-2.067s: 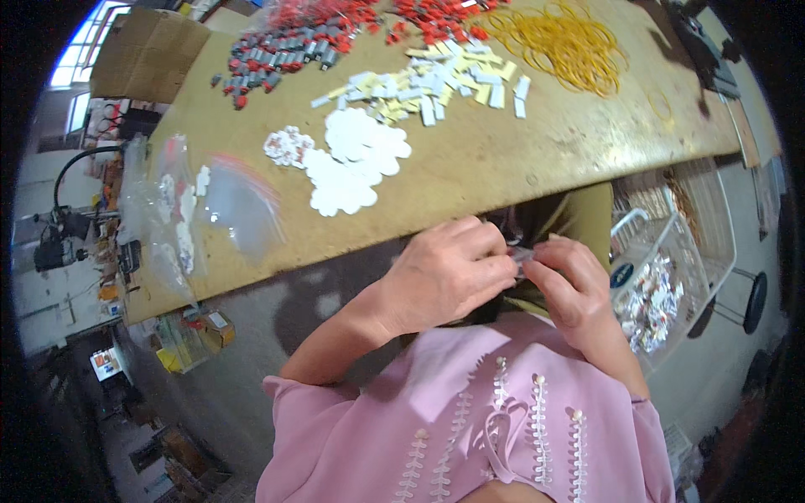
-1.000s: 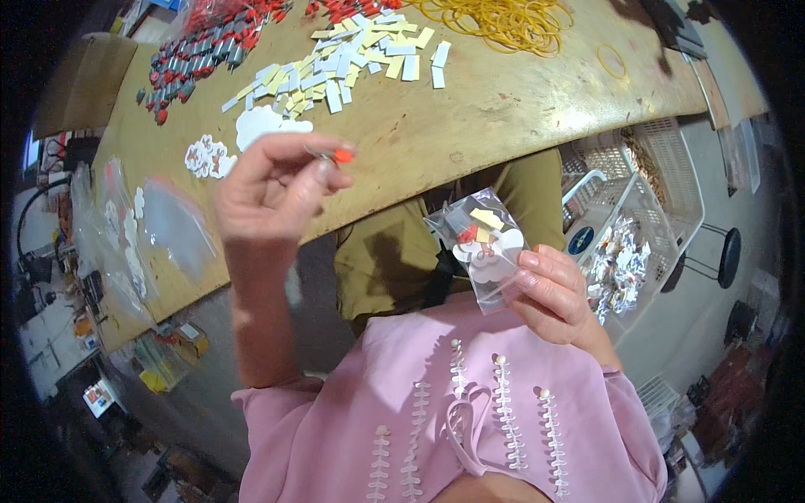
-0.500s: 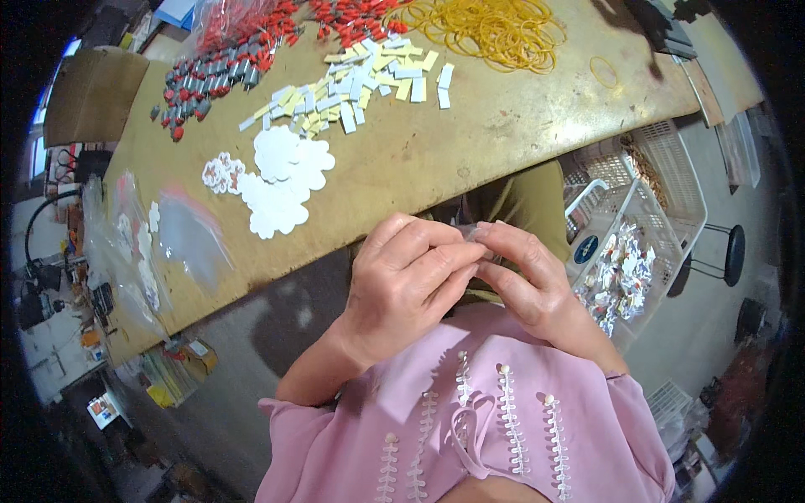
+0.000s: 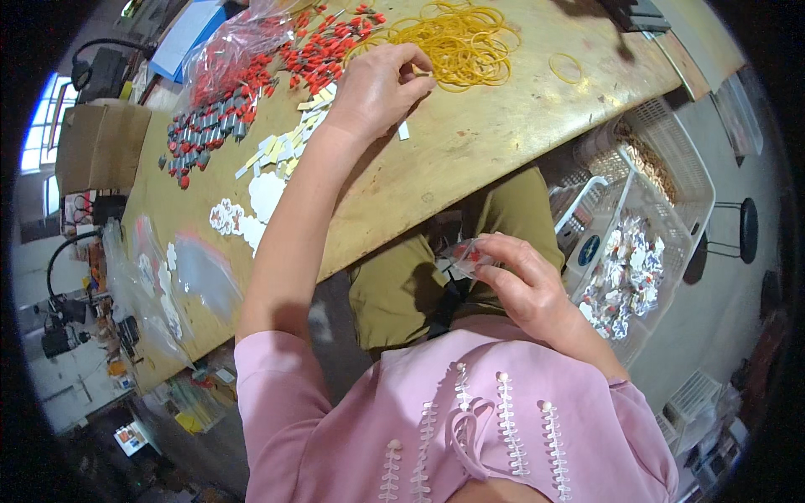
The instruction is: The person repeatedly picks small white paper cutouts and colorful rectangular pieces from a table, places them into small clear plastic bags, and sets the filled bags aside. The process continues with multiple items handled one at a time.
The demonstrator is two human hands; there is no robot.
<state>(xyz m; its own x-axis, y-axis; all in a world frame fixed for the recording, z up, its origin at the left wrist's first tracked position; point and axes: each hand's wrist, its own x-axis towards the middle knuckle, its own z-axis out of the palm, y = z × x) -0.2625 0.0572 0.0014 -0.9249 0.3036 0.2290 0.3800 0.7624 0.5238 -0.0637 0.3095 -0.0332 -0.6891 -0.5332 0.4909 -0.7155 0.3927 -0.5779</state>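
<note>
My left hand [image 4: 381, 90] reaches across the table to the near left edge of a heap of yellow rubber bands [image 4: 470, 42]. Its thumb and forefinger curl toward each other there; what lies between the tips is hard to see. White and pale yellow paper slips [image 4: 289, 147] lie partly under that arm. Over my lap, my right hand [image 4: 524, 281] pinches a small clear plastic bag [image 4: 461, 258] with something red inside. White flower-shaped cards [image 4: 267, 197] and a printed cut-out card [image 4: 225, 218] rest left of my forearm, which hides some of them.
Small red and grey parts [image 4: 205, 134] are heaped at the far left beside a large clear bag [image 4: 231, 54]. Flat plastic bags [image 4: 205, 272] lie at the table's left edge. To my right stands a white plastic basket [image 4: 700, 189], with packed small bags [image 4: 625, 268] in one section.
My left hand has left my right hand and stretched out to the rubber bands. My right hand stays over my lap with the small bag, now in plain view.
</note>
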